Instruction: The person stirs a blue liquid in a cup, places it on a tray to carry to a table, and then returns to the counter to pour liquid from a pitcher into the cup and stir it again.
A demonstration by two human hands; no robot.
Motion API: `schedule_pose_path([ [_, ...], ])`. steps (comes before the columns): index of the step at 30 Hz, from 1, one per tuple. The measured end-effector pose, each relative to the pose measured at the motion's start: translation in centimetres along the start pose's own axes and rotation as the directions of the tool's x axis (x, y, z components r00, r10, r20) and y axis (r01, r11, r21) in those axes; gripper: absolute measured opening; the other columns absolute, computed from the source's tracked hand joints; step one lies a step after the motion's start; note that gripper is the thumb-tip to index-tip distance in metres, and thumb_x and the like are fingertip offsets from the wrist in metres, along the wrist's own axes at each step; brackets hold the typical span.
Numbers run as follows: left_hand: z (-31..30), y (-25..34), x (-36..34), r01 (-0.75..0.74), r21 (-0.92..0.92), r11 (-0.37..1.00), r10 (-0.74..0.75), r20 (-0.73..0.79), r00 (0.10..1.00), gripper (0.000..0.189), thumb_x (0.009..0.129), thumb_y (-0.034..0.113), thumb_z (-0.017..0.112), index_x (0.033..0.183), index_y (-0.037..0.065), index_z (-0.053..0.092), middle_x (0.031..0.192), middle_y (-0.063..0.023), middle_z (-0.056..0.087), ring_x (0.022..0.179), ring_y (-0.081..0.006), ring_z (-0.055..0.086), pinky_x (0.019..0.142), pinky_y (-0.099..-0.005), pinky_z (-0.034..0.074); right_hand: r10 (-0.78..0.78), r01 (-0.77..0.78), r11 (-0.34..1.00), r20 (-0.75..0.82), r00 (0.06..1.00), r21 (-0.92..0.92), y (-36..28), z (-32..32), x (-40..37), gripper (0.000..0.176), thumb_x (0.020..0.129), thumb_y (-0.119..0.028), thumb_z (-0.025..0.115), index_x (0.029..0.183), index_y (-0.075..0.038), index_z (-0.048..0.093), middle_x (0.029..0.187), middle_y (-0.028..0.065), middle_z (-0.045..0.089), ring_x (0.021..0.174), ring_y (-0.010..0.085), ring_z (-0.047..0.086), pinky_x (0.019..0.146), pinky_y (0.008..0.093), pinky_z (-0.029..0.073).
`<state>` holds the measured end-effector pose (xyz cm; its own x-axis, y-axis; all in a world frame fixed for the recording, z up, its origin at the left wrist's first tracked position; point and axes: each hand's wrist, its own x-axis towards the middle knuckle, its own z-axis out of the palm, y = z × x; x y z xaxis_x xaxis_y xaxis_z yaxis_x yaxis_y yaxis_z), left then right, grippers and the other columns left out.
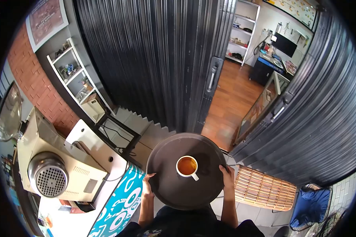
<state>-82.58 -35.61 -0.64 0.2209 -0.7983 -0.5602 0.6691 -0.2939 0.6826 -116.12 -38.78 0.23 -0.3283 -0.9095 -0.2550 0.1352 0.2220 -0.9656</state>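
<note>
At opposite edges of the round dark-brown tray (176,191), I have the left hand (147,185) and right hand (228,177) closed on the rim, thumbs on top, finger spread underneath indeterminable; a white handled cup (194,175) of amber liquid (186,166) stands near centre.

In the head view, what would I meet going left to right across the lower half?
Beige machine, left hand, cup, right hand, bench, blue chair.
</note>
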Motion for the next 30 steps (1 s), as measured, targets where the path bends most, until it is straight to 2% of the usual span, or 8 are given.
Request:
schedule_pose_path([
  [3, 1.7, 1.9, 1.8, 0.041, -0.001, 0.999, -0.041, -0.033, 0.999, 0.039, 0.079, 0.031, 0.059, 0.105, 0.002, 0.066, 0.104, -0.0119, 0.067, 0.093, -0.0266, 0.063, 0.084, -0.0369, 0.051, -0.015, 0.010, 0.996, 0.057, 0.998, 0.085, 0.3, 2.0, 4.4, 0.029, 0.086, -0.023, 0.074, 0.101, 0.001, 0.070, 0.090, 0.0032, 0.067, 0.083, 0.0126, 0.058, 0.076, 0.0270, 0.046],
  [6, 3.9, 3.7, 5.6, -0.039, -0.024, 0.999, 0.036, -0.126, 0.991, 0.042, 0.077, 0.033, 0.061, 0.107, 0.003, 0.066, 0.103, -0.0118, 0.067, 0.093, -0.0272, 0.062, 0.083, -0.0377, 0.050, -0.045, 0.059, 0.996, 0.191, 0.980, -0.064, 1.3, 4.7, 12.5, 0.031, 0.085, -0.023, 0.074, 0.104, 0.001, 0.070, 0.094, 0.0036, 0.067, 0.085, 0.0135, 0.059, 0.080, 0.0271, 0.046],
  [8, 4.3, 4.8, 8.1, -0.018, -0.051, 0.999, 0.010, -0.155, 0.988, 0.043, 0.076, 0.033, 0.062, 0.107, 0.004, 0.065, 0.102, -0.0117, 0.066, 0.092, -0.0278, 0.062, 0.083, -0.0381, 0.050, -0.296, 0.294, 0.955, 0.186, 0.937, 0.041, -0.9, 8.3, 14.8, 0.029, 0.085, -0.025, 0.074, 0.098, 0.001, 0.069, 0.088, 0.0010, 0.064, 0.081, 0.0127, 0.057, 0.077, 0.0274, 0.046],
  [16, 7.9, 8.6, 18.0, -0.188, -0.174, 0.967, 0.121, -0.337, 0.934, 0.046, 0.073, 0.038, 0.063, 0.106, 0.005, 0.066, 0.101, -0.0115, 0.066, 0.093, -0.0279, 0.061, 0.084, -0.0409, 0.050, -0.174, 0.231, 0.964, 0.343, 0.923, -0.133, -6.9, 20.2, 29.2, 0.027, 0.085, -0.022, 0.072, 0.071, -0.004, 0.058, 0.068, -0.0059, 0.047, 0.063, 0.0072, 0.042, 0.058, 0.0268, 0.034],
  [18, 8.2, 9.5, 20.9, -0.469, -0.096, 0.878, 0.425, -0.293, 0.856, 0.047, 0.074, 0.041, 0.063, 0.103, 0.005, 0.067, 0.100, -0.0115, 0.065, 0.093, -0.0284, 0.061, 0.084, -0.0411, 0.050, -0.162, 0.183, 0.983, 0.455, 0.876, -0.002, -7.9, 23.8, 33.0, 0.024, 0.085, -0.020, 0.071, 0.072, -0.004, 0.059, 0.068, -0.0059, 0.047, 0.065, 0.0068, 0.043, 0.060, 0.0266, 0.034],
  [22, 10.8, 11.7, 21.7, -0.368, -0.165, 0.915, 0.245, -0.497, 0.832, 0.044, 0.078, 0.039, 0.060, 0.103, 0.003, 0.066, 0.105, -0.0137, 0.066, 0.092, -0.0290, 0.061, 0.082, -0.0412, 0.051, -0.196, 0.245, 0.969, 0.562, 0.803, -0.011, -6.8, 27.5, 37.7, 0.023, 0.085, -0.019, 0.069, 0.072, -0.003, 0.059, 0.068, -0.0057, 0.047, 0.067, 0.0069, 0.042, 0.062, 0.0263, 0.034],
  [26, 7.4, 10.6, 26.0, -0.484, -0.258, 0.836, 0.330, -0.469, 0.819, 0.042, 0.077, 0.040, 0.064, 0.095, 0.002, 0.067, 0.101, -0.0145, 0.065, 0.091, -0.0295, 0.061, 0.082, -0.0422, 0.051, -0.172, 0.296, 0.952, 0.664, 0.728, -0.077, -6.8, 33.2, 42.1, 0.024, 0.083, -0.023, 0.070, 0.075, -0.001, 0.062, 0.069, -0.0036, 0.050, 0.071, 0.0084, 0.044, 0.067, 0.0269, 0.035],
  [30, 7.4, 12.6, 27.2, -0.498, -0.307, 0.811, 0.322, -0.477, 0.818, 0.038, 0.080, 0.033, 0.056, 0.102, 0.004, 0.066, 0.102, -0.0145, 0.067, 0.088, -0.0287, 0.062, 0.080, -0.0379, 0.050, -0.112, 0.280, 0.942, 0.610, 0.784, -0.186, -8.1, 38.7, 42.3, 0.037, 0.080, -0.034, 0.072, 0.082, 0.002, 0.065, 0.079, 0.0050, 0.060, 0.081, 0.0182, 0.054, 0.078, 0.0339, 0.042],
])
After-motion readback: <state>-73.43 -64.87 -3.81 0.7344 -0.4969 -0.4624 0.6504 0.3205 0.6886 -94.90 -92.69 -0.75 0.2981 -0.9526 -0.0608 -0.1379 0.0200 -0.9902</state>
